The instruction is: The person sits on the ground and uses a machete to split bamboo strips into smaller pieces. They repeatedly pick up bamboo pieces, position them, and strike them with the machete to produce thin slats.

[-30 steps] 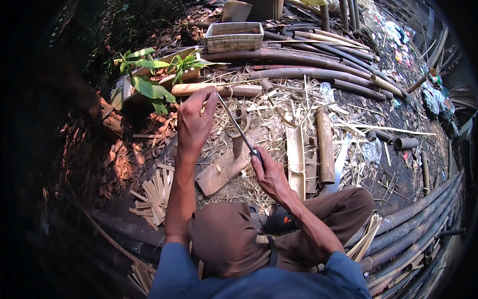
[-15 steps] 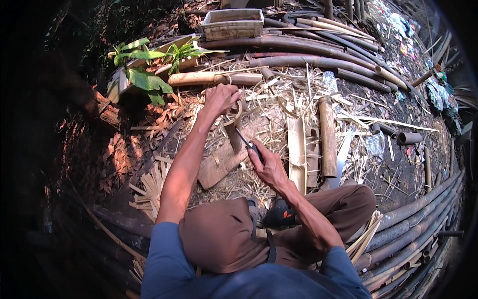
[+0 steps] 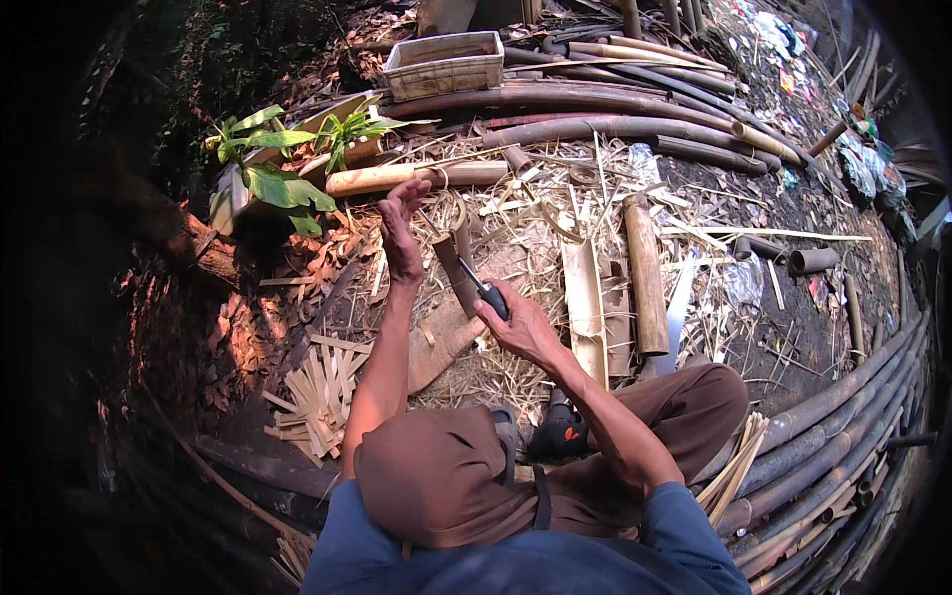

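My right hand (image 3: 520,325) is closed round the dark handle of a knife (image 3: 493,299). Its narrow blade runs up and left against a short piece of split bamboo (image 3: 455,270). This piece stands tilted, its upper end parted into curved halves, over a flat wooden block (image 3: 433,347). Part of the blade is hidden behind the bamboo. To the left of the bamboo my left hand (image 3: 402,236) is raised, palm turned toward it and fingers stretched out, holding nothing.
Bamboo strips (image 3: 322,387) lie beside my left forearm. A split bamboo half (image 3: 585,307) and a whole bamboo length (image 3: 647,278) lie to the right, near a saw-like pale blade (image 3: 681,302). Long poles (image 3: 595,126) and a plastic crate (image 3: 444,67) are at the far side.
My left hand has come off the bamboo's upper end, moved left and straightened its fingers. My right hand and the knife have shifted slightly left and down.
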`<state>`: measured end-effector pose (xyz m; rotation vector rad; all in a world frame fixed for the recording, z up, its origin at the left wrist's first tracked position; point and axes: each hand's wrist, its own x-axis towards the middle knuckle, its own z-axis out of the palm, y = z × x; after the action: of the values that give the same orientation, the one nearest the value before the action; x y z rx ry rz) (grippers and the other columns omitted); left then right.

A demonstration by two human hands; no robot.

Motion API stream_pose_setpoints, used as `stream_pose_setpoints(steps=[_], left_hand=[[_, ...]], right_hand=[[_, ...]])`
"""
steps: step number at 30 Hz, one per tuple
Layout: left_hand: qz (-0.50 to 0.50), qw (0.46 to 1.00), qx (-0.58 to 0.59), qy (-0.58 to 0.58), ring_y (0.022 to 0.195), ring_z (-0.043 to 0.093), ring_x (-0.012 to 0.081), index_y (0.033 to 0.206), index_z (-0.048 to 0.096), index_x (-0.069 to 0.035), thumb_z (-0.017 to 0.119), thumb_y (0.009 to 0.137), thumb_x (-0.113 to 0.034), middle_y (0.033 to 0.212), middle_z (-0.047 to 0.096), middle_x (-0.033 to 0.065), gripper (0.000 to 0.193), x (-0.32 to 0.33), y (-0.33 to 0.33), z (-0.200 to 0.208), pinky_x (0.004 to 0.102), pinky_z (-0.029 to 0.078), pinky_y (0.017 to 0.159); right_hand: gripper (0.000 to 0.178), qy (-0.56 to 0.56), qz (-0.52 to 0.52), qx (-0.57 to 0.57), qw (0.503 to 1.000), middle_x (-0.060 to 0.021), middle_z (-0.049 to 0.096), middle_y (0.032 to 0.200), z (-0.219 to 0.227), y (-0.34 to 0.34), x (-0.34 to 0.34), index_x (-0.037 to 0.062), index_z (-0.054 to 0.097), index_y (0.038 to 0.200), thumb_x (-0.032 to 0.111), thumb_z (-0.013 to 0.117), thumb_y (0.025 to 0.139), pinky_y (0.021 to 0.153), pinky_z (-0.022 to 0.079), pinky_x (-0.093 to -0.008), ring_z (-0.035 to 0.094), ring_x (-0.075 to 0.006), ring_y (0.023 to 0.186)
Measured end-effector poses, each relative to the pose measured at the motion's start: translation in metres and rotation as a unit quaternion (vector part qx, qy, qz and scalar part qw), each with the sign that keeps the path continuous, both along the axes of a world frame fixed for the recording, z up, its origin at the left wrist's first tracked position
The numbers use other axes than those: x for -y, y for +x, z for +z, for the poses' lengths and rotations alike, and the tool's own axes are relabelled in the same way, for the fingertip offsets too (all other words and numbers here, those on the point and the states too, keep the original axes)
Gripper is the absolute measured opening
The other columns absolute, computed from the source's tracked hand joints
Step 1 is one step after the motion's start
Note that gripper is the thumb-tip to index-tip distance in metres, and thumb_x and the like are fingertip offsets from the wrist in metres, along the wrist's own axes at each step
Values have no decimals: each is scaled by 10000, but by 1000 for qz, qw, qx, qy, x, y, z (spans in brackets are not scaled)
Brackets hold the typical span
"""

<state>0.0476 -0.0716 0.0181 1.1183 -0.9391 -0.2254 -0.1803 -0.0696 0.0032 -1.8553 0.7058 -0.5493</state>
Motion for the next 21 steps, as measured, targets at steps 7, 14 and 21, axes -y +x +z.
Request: stream_pose_setpoints(steps=[7,14,21], left_hand=[[183,962,186,-80,1217,532,275,1260,513,25,108,1045,-484,1253,583,173,684,-46,-11,108,383,378,1069],[127,983,15,-135,1076,577,227,1190,516,-6,236,1010,-589,1115,604,131,672,-61,-27,81,369,421,974],[11,995,83,51,1273,435,283,1379,386,21,390,913,-701,1339,466,170,860,-48,-96,-39,413,283,1108]], right_hand=[[346,-26,-46,82,995,-154,599,674,38,-16,-21,74,535,1196,361,503,1004,545,452,-397,615,-279,582],[346,5,-15,-139,990,-263,633,744,-10,-25,-6,5,531,1064,340,460,1011,649,464,-511,639,-431,704],[255,-57,-33,-110,992,-257,640,836,-167,-17,8,21,577,999,257,534,913,695,487,-529,627,-466,795]])
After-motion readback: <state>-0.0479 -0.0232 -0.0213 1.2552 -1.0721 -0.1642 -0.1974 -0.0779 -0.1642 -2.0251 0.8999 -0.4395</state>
